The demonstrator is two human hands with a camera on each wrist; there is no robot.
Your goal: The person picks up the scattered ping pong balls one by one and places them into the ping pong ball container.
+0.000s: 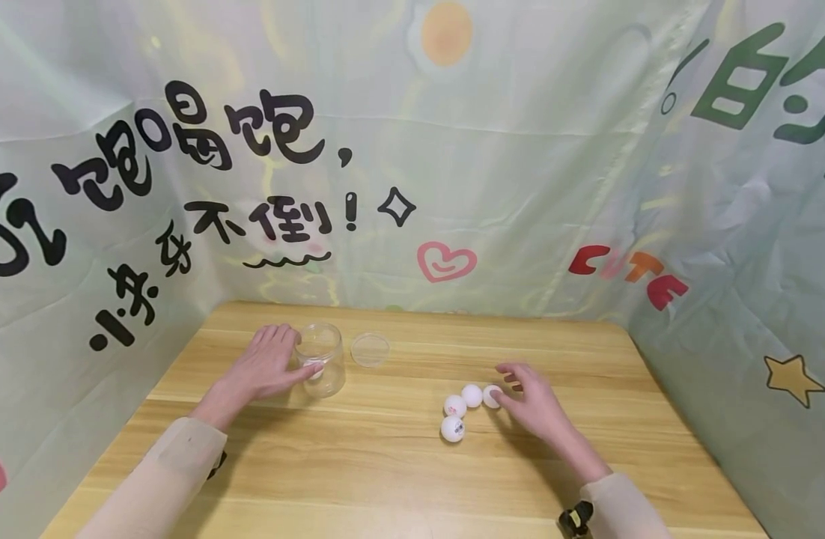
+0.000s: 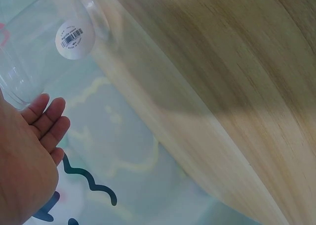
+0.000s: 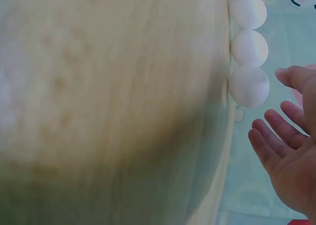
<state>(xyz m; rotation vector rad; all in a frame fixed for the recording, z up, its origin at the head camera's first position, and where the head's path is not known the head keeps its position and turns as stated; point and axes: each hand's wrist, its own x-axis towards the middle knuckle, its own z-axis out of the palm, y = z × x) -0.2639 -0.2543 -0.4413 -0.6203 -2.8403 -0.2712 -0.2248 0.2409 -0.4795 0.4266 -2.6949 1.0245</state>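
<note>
Near the back left of the table stands a clear cylindrical jar (image 1: pixel 323 382), upright and without a cover. A round white barcode sticker (image 2: pixel 75 39) shows on it in the left wrist view. My left hand (image 1: pixel 269 363) holds the jar from its left side, the thumb across the near wall and the fingers at the far-left rim. Several white ping-pong balls (image 1: pixel 453 429) sit in a bent row right of the middle. My right hand (image 1: pixel 535 403) is at the right end of that row, fingers spread, thumb beside the end ball (image 3: pixel 249 86) and nothing held.
A clear round lid (image 1: pixel 370 349) lies flat just right of the jar. The wooden table (image 1: pixel 385 479) runs back to a printed cloth (image 1: pixel 520 187) that hangs behind it and along both sides.
</note>
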